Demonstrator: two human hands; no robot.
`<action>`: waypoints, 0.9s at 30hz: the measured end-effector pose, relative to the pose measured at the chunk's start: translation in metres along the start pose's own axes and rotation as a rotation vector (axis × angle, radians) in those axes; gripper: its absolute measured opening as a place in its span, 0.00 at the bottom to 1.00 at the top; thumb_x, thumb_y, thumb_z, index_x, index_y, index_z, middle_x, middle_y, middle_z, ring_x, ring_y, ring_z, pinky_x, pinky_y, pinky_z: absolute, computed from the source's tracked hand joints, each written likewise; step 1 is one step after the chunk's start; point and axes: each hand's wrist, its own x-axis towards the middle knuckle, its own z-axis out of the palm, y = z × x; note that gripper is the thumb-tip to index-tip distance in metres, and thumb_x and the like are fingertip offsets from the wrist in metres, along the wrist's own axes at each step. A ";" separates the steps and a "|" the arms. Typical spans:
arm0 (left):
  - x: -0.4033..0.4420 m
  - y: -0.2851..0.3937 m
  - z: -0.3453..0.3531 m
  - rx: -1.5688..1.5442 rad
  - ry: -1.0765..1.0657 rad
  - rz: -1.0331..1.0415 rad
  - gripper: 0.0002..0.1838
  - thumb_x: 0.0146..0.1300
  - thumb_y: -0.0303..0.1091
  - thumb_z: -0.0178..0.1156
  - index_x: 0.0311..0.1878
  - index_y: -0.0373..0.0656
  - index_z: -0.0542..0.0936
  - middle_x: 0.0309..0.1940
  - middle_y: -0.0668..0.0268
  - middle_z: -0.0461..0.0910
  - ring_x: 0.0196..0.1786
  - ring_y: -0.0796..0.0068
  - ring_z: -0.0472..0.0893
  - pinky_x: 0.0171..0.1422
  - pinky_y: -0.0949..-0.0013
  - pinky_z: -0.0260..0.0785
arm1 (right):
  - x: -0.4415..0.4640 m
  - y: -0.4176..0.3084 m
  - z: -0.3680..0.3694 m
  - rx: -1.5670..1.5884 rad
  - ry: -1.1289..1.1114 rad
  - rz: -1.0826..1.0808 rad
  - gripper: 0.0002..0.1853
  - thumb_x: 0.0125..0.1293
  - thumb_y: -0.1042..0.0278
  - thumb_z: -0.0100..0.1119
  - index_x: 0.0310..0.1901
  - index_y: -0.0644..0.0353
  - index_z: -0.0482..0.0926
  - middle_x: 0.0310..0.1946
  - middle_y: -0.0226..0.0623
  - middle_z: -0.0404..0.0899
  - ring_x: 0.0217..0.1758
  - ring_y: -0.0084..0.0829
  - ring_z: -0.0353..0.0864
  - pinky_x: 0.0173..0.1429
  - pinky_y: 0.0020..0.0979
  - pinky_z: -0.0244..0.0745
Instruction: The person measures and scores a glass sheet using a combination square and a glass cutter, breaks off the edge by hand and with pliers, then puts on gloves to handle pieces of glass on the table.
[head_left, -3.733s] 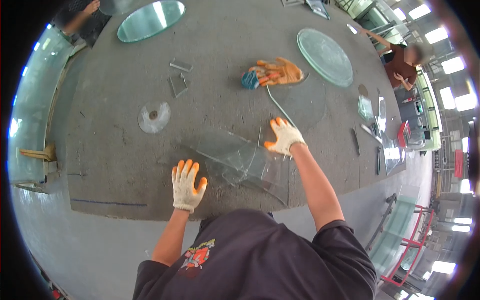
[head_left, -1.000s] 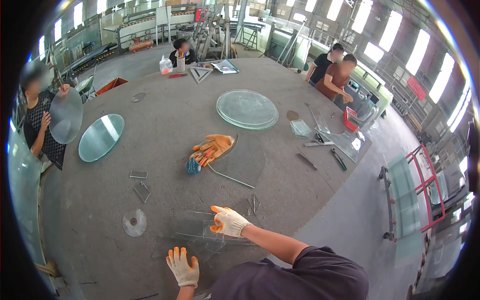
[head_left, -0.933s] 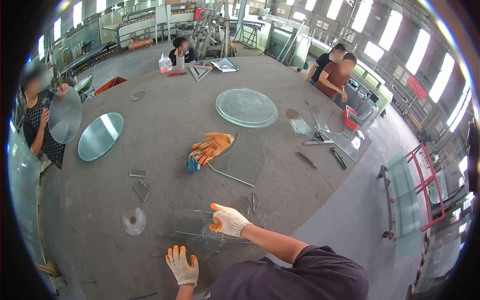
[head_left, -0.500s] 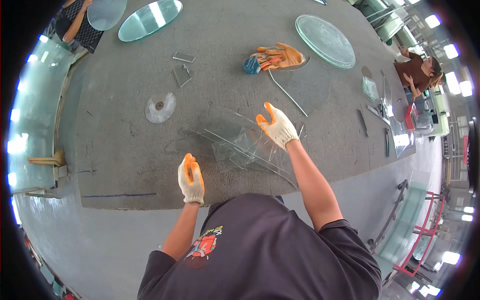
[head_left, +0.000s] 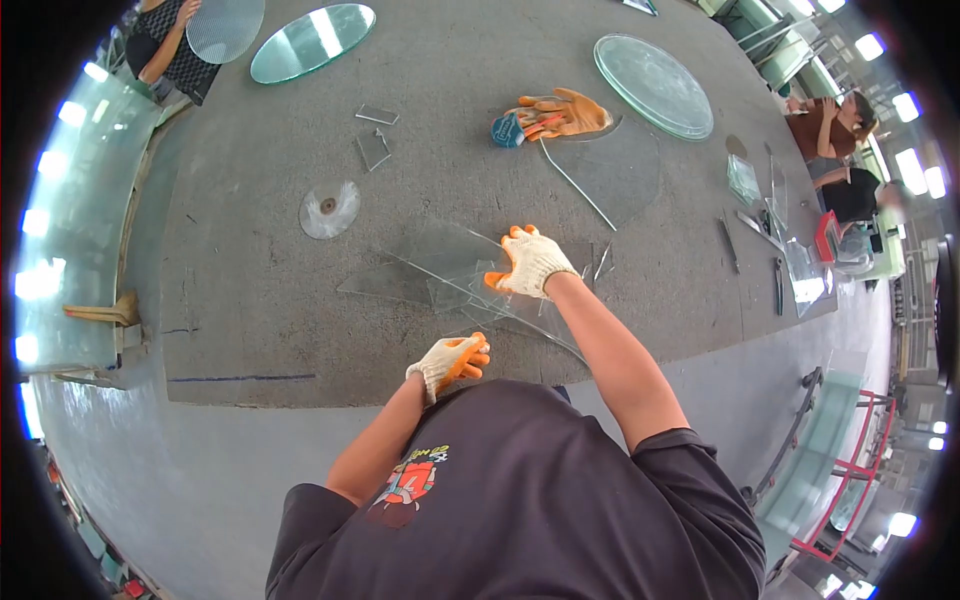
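Observation:
Thin, clear broken glass pieces (head_left: 400, 280) lie overlapping on the grey tabletop in front of me. My right hand (head_left: 530, 263), in a white knit glove with orange coating, is over the right part of this pile. Its thumb is spread from its fingers, and the glass beneath is partly covered. At the table's near edge, my left hand (head_left: 450, 364) wears the same kind of glove. The fingers of that hand are curled together just below the pile, and whatever they may hold is hidden. A narrow glass sliver (head_left: 603, 262) lies right of my right hand.
Orange gloves (head_left: 565, 114) and a blue round tape roll (head_left: 507, 131) lie beyond the pile. Oval glass panes (head_left: 655, 85) rest farther back. A clear disc (head_left: 330, 209) sits left; pliers (head_left: 778, 287) lie right. Co-workers (head_left: 825, 125) stand at the table's far sides.
My left hand has moved right and its fingers have curled in. My right hand has come down and slightly left onto the glass pile. Another person shows at the right.

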 end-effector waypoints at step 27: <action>0.037 -0.050 0.069 -0.719 0.104 0.175 0.25 0.71 0.62 0.60 0.51 0.50 0.75 0.53 0.63 0.84 0.60 0.56 0.82 0.65 0.42 0.74 | -0.018 -0.004 0.009 0.269 0.269 -0.006 0.23 0.66 0.50 0.56 0.34 0.65 0.90 0.36 0.53 0.88 0.44 0.51 0.90 0.51 0.45 0.84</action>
